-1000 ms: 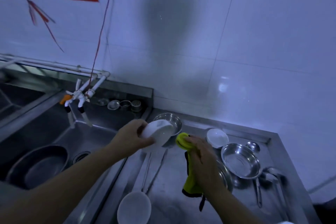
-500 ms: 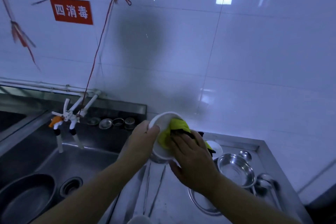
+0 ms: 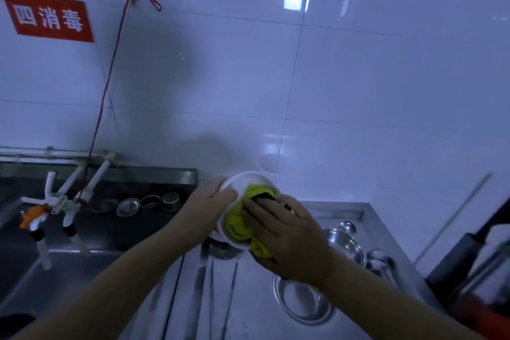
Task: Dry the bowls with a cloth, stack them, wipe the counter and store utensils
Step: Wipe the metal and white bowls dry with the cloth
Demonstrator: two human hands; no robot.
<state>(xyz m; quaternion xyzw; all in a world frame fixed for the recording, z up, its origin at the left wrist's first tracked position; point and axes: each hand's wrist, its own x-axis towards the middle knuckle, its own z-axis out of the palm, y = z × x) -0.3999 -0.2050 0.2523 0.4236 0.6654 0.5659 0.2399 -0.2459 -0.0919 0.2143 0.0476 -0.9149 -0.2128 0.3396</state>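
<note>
Holding the white bowl [image 3: 239,183] by its rim, my left hand [image 3: 210,206] keeps it tilted above the steel counter [image 3: 248,309], thumb hooked over the edge. My right hand [image 3: 287,237] presses the yellow cloth [image 3: 238,225] into the bowl — fingers curled around the bunched fabric, gripping it. Below sit steel bowls [image 3: 345,247] and a flat steel plate [image 3: 302,303]; long metal chopsticks [image 3: 220,292] lie on the counter — the sink [image 3: 69,265] is to the left.
</note>
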